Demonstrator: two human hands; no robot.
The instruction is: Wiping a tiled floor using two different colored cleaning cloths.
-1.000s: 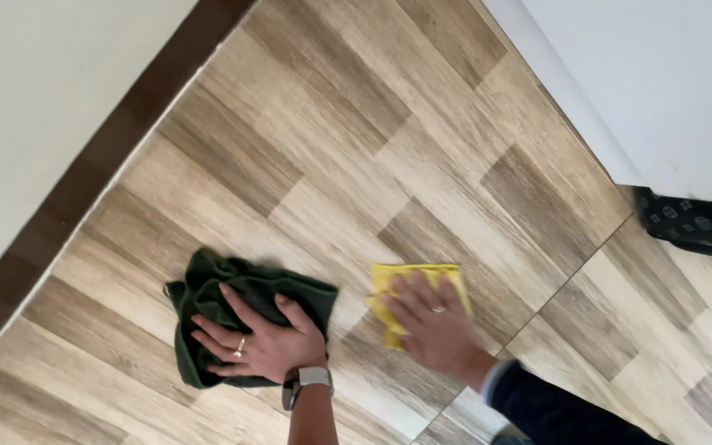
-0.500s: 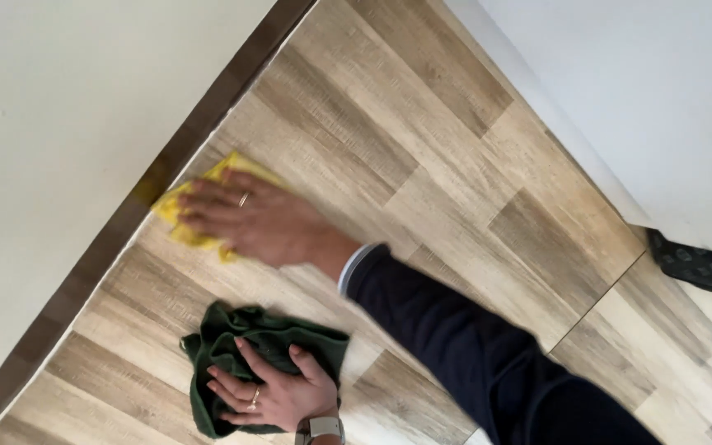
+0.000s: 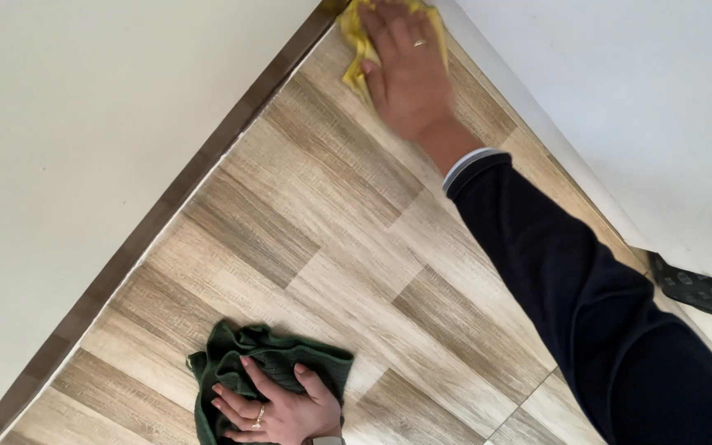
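Note:
My left hand (image 3: 278,408) lies flat with fingers spread on a crumpled dark green cloth (image 3: 228,358) on the wood-look tiled floor (image 3: 331,239), at the bottom of the view. My right hand (image 3: 409,74), at the end of a dark blue sleeve (image 3: 587,297), reaches far out and presses a yellow cloth (image 3: 354,51) onto the floor. The yellow cloth sits at the corner where the two walls meet, right by the skirting. Both hands wear a ring.
A brown skirting strip (image 3: 166,206) runs along the cream wall (image 3: 84,124) on the left. A white wall (image 3: 620,99) borders the floor on the right. A dark patterned object (image 3: 702,290) lies at the right edge.
My right hand slid the yellow cloth from beside the green cloth out along the floor to the far corner. My left hand stayed on the green cloth.

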